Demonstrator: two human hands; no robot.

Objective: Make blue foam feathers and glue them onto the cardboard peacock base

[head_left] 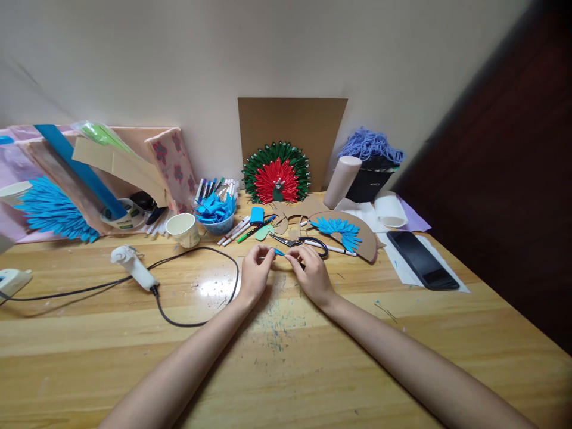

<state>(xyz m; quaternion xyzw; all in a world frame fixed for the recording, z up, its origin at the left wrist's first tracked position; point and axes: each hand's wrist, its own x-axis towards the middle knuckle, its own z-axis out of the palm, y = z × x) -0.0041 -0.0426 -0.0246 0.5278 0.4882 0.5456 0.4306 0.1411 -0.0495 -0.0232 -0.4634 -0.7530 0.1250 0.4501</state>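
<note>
Head view: the left hand and right hand meet over the middle of the tabletop, fingers pinched shut on the two ends of a small blue paper piece. Most of that piece is hidden behind the fingertips, so its shape is hard to make out. Just beyond the right hand lie scissors, their handles partly covered by the knuckles, and a cardboard half-circle fringed with blue paper feathers. A bowl of blue pieces stands behind the left hand, a paper cup beside it. The glue gun lies toward the left edge (its cord loops close to the left wrist). A phone rests near the right edge. The left edge is cut off by the frame, clutter included. The near half of the tabletop is bare wood under the forearms.
</note>
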